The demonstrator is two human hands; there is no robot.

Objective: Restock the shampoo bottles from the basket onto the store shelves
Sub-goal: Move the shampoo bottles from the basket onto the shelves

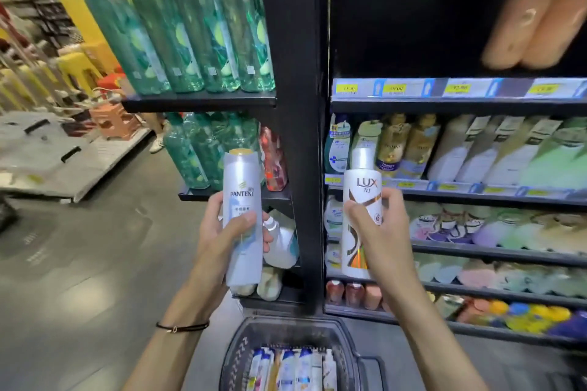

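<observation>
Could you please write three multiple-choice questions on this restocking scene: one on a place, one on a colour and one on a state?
1. Where is the basket? A. on the top shelf B. low, in front of the shelves C. hung on the left arm
2. What colour is the body of the Lux bottle? A. white B. green C. black
3. What is the left hand doing? A. hanging idle B. pressing a price tag C. gripping the Pantene bottle
Answers: 1 B, it sits at the frame's bottom edge; 2 A, white with brown swirls; 3 C, thumb and fingers wrap it.
</observation>
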